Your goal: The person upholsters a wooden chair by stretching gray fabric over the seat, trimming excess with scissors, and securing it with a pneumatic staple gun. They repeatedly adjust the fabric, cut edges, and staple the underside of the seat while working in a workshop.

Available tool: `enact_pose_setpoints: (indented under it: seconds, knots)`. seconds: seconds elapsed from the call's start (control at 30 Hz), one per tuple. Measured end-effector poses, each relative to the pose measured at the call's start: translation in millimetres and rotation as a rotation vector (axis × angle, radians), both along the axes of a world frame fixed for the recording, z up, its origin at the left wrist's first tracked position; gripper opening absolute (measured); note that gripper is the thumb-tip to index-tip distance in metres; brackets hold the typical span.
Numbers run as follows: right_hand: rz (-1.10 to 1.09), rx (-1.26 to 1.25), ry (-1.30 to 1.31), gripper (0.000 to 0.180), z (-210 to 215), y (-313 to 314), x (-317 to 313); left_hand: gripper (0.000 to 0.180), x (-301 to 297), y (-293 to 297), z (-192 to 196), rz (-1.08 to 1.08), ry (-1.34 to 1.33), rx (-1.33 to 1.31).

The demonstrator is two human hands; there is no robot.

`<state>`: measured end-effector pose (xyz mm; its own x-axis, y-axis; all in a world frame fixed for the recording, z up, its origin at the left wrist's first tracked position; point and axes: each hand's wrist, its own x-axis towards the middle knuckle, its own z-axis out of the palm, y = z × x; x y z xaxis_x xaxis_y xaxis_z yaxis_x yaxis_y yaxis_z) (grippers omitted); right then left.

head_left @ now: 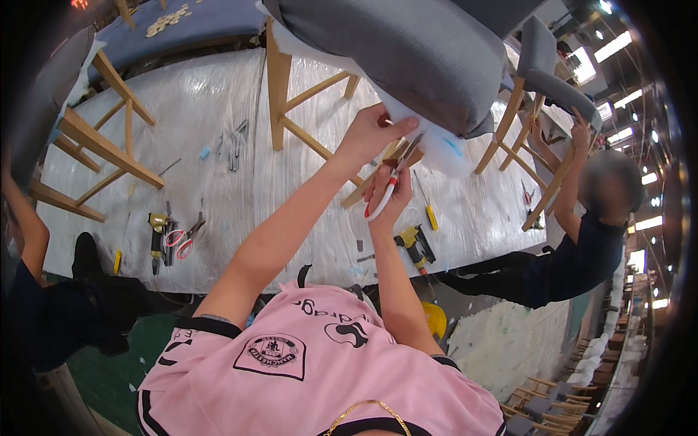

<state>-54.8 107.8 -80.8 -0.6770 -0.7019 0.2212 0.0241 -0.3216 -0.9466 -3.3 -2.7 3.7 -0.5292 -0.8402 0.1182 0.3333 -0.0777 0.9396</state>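
Observation:
A grey upholstered chair (pixel 407 51) with pale wooden legs lies tipped on the worktable, with white wadding (pixel 442 154) sticking out from under its cover edge. My left hand (pixel 372 134) pinches the edge of this wadding between thumb and fingers. Just below it, my right hand (pixel 391 196) is closed round the red-and-white handles of a pair of scissors (pixel 398 174). The blades point up at the wadding beside my left thumb. Whether they are cutting into it I cannot tell.
The table (pixel 211 109) is covered in clear plastic. Yellow-and-black staple guns (pixel 158 231) (pixel 414 245), another pair of scissors (pixel 183 240) and a yellow-handled tool (pixel 431 217) lie near its front edge. Co-workers stand left and right, the right one (pixel 582 232) handling another chair (pixel 542 69).

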Motion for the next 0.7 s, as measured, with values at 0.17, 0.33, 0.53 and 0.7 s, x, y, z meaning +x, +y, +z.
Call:
enact_pose_setpoints:
  seconds: [0.17, 0.33, 0.53, 0.7]
  knots:
    - [0.017, 0.238, 0.191, 0.026, -41.9, 65.4, -8.3, 0.049, -6.5, 38.0, -8.6, -0.032, -0.002, 0.131]
    - [-0.003, 0.406, 0.017, 0.026, -87.3, 146.9, -22.4, 0.044, -19.9, 57.8, 9.0, -0.104, -0.063, 0.237]
    - [-0.111, 0.389, -0.193, 0.023, -105.0, 201.0, -38.1, 0.029, -36.2, 65.7, 4.2, 0.062, 0.143, 0.213]
    - [-0.164, 0.361, -0.217, 0.027, -110.1, 224.0, -45.7, 0.026, -22.8, 65.2, -49.0, 0.167, 0.000, 0.173]
